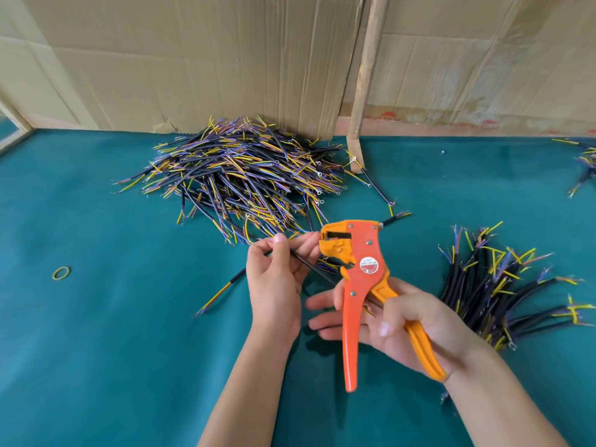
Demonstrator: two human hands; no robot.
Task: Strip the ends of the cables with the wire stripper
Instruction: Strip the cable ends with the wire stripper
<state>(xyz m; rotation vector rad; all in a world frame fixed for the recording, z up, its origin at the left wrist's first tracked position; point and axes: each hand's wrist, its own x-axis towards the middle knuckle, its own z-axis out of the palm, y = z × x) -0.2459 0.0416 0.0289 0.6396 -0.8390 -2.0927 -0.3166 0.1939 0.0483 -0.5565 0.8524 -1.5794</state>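
- Stripper handles lie across the right hand (403, 324), thumb over the yellow one and fingers loosely spread under the orange one, so the wire stripper (358, 279) stands unsqueezed with its head up, ready for a wire.
- The left hand (277, 285) pinches a black cable (309, 267) just beside the tool's head, apparently to feed an end in.
- A smaller cable bundle (503, 285) lies to the right, within reach.
- The big cable pile (245, 179) sits farther off against the cardboard wall (193, 59), probably kept apart for sorting.

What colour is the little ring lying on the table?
The rubber band is yellow-green, lying on the teal table. The head view shows it.
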